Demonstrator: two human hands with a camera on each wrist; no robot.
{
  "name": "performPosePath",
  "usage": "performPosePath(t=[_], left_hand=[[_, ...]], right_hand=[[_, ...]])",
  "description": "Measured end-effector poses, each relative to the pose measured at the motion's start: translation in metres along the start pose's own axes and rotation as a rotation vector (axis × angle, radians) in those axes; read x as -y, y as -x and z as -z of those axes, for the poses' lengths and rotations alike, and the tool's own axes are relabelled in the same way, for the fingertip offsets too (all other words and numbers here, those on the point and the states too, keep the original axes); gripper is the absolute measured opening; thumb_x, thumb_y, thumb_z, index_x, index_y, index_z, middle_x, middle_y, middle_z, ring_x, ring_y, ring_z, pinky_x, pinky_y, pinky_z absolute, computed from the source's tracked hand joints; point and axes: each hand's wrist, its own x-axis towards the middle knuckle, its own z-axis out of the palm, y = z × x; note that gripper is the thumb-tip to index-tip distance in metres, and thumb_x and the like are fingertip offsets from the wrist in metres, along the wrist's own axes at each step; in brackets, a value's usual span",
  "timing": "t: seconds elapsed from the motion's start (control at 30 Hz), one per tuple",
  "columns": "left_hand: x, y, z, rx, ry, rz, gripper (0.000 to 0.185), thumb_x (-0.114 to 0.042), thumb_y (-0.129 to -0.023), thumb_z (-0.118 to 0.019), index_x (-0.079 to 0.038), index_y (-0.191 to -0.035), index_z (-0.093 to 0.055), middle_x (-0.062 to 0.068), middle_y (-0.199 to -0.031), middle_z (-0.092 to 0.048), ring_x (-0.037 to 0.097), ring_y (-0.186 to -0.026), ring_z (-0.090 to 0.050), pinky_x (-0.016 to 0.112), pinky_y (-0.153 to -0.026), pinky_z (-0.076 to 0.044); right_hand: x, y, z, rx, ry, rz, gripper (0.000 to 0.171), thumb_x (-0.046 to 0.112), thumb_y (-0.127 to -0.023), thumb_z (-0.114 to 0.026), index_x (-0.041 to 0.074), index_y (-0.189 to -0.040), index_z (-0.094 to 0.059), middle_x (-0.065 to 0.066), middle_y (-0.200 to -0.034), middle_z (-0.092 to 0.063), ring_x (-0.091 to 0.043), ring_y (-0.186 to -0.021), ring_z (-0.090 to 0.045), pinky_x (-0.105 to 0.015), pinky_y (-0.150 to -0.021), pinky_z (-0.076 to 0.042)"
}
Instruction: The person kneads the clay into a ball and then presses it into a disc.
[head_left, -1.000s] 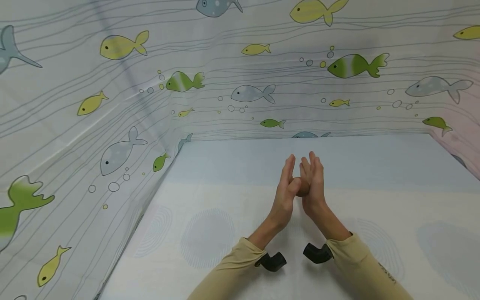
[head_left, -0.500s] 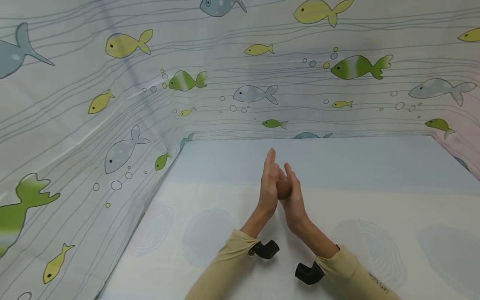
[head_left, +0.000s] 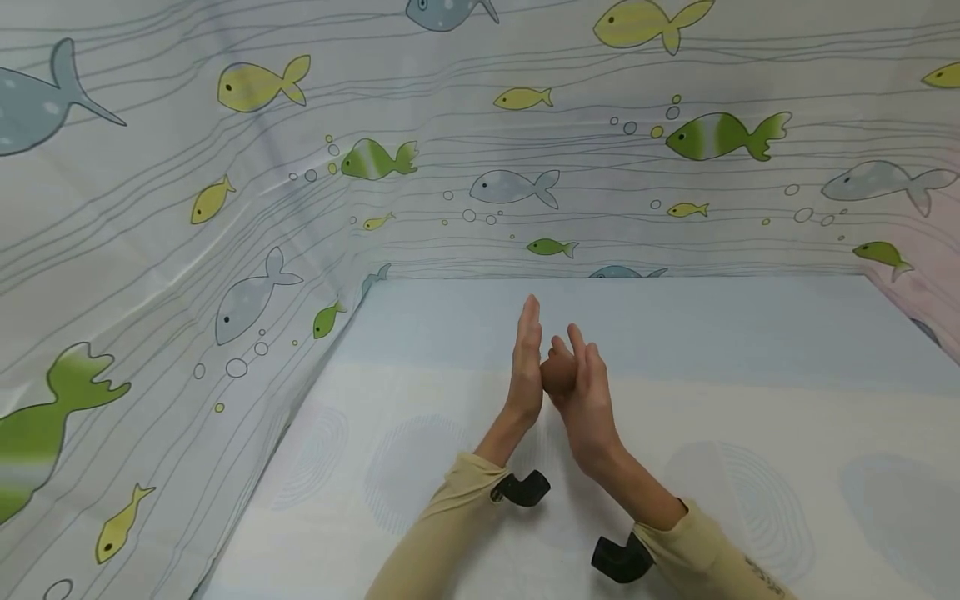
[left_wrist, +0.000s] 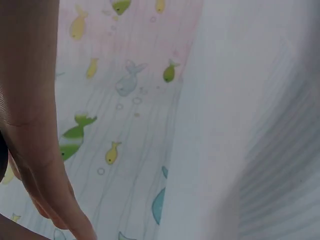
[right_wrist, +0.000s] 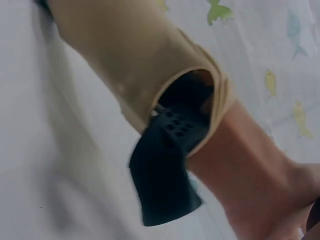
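Observation:
A brown ball (head_left: 558, 375), smooth and roughly round, sits between my two palms above the table. My left hand (head_left: 527, 379) is upright with straight fingers, its palm touching the ball's left side. From the other side my right hand (head_left: 591, 408) presses the ball, fingers pointing up and away; some fingertips show just behind the ball. In the left wrist view the left hand (left_wrist: 45, 160) fills the left edge, with a dark sliver of the ball beside it. The right wrist view catches the right hand (right_wrist: 270, 200) only near the wrist, most fingers out of frame.
A white table (head_left: 450, 533) with pale blue circles lies below. Fish-printed curtains (head_left: 420, 108) enclose its back and sides. Black elbow-shaped pieces (head_left: 527, 489) stick out from both tan sleeves (head_left: 442, 533).
Both hands have moved left with the ball between them. The right hand has slid back toward the body relative to the left, and more of the ball shows now.

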Motion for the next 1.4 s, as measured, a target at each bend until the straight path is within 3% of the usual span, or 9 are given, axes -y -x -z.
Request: performPosePath(t=[0.17, 0.43, 0.6, 0.8, 1.13, 1.4], left_hand=[[0.001, 0.007, -0.012, 0.056, 0.019, 0.004, 0.068, -0.049, -0.102, -0.023, -0.018, -0.16, -0.007, -0.005, -0.165, -0.011, 0.01, -0.151, -0.01, 0.047, -0.122, -0.01], [0.0, 0.024, -0.04, 0.211, 0.019, -0.032, 0.075, -0.057, -0.102, -0.024, -0.015, -0.16, -0.002, -0.002, -0.166, -0.007, 0.012, -0.152, -0.01, 0.044, -0.121, -0.015], [-0.003, 0.03, -0.048, 0.25, 0.015, -0.009, 0.075, -0.061, -0.1, -0.023, -0.02, -0.16, -0.002, -0.007, -0.166, -0.005, 0.008, -0.151, -0.008, 0.045, -0.121, -0.016], [-0.012, 0.033, -0.052, 0.283, 0.02, -0.027, 0.077, -0.063, -0.1, -0.022, -0.02, -0.16, -0.001, -0.006, -0.166, -0.004, 0.011, -0.152, -0.005, 0.047, -0.121, -0.016], [-0.022, 0.03, -0.048, 0.244, -0.012, -0.075, 0.08, -0.065, -0.099, -0.023, -0.017, -0.16, -0.004, -0.005, -0.166, -0.007, 0.01, -0.152, -0.003, 0.049, -0.121, -0.012], [-0.007, 0.019, -0.038, 0.092, -0.051, -0.026, 0.074, -0.055, -0.102, -0.025, -0.01, -0.159, -0.011, 0.001, -0.165, -0.013, 0.012, -0.152, -0.004, 0.046, -0.122, -0.009]], right_hand=[[0.008, -0.004, 0.008, -0.034, -0.01, -0.003, 0.073, 0.058, -0.101, -0.018, 0.021, -0.16, 0.002, -0.004, -0.166, -0.007, -0.02, -0.153, -0.005, -0.052, -0.121, -0.009], [0.016, -0.016, 0.031, -0.152, -0.043, -0.042, 0.072, 0.061, -0.1, -0.018, 0.027, -0.16, 0.003, 0.002, -0.167, -0.003, -0.013, -0.153, -0.002, -0.044, -0.122, -0.001], [0.02, -0.024, 0.046, -0.2, -0.099, -0.046, 0.071, 0.06, -0.101, -0.019, 0.029, -0.16, 0.004, 0.003, -0.167, 0.003, -0.013, -0.153, 0.003, -0.045, -0.122, 0.0], [0.022, -0.029, 0.058, -0.239, -0.112, -0.044, 0.072, 0.061, -0.1, -0.019, 0.029, -0.16, 0.004, 0.001, -0.167, 0.004, -0.015, -0.153, 0.004, -0.045, -0.123, -0.002], [0.011, -0.031, 0.06, -0.253, -0.106, -0.071, 0.073, 0.059, -0.102, -0.019, 0.024, -0.16, 0.006, -0.001, -0.167, 0.005, -0.016, -0.153, 0.005, -0.038, -0.123, 0.001], [-0.008, -0.021, 0.038, -0.154, 0.028, -0.065, 0.07, 0.057, -0.102, -0.019, 0.022, -0.161, -0.004, -0.001, -0.167, -0.005, -0.017, -0.153, -0.006, -0.042, -0.123, -0.006]])
